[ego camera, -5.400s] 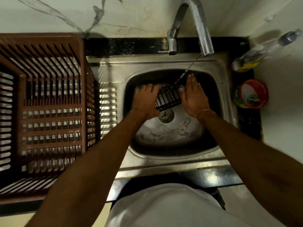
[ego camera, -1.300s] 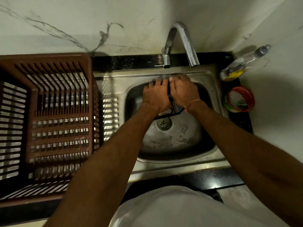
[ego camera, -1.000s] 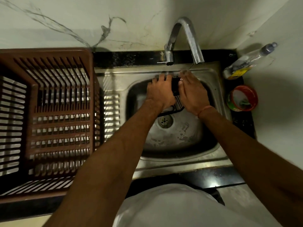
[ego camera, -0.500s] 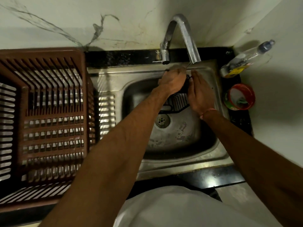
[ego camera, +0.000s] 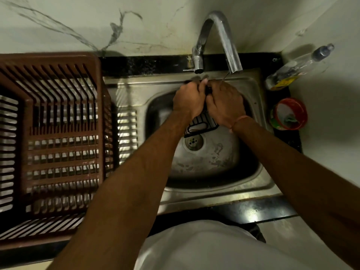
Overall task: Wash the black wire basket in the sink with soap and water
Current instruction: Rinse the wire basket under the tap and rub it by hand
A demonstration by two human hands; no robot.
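Black wire basket (ego camera: 202,123) held over the bowl of the sink (ego camera: 259,184), stood on end between two hands, long axis running from the grip down toward the drain (ego camera: 193,141). Left hand (ego camera: 188,101) closed on the far end of the basket from one side; right hand (ego camera: 226,103) closed on the same end from the other side, fingertips of both nearly meeting over the top wires. Only the lower, near end of the basket visible below the grip, apparently clear of the sink floor, just above the drain. Faucet (ego camera: 224,39) spout just beyond the grip, toward the right hand; a thin thread of water noted at its mouth, landing point not discernible. No lather discernible in this light. Judged stage: rinsing or rubbing the upper end under the stream. Judged requirement for next move: basket to be turned or shifted toward the spout, right hand nearer and better placed to steer, left hand to steady. Soap bottle (ego camera: 298,69) and red tub (ego camera: 290,114) well outside the grip on the right-hand side; brown dish rack (ego camera: 50,133) well apart on the left-hand side. Risk: wet wire slipping through the hold
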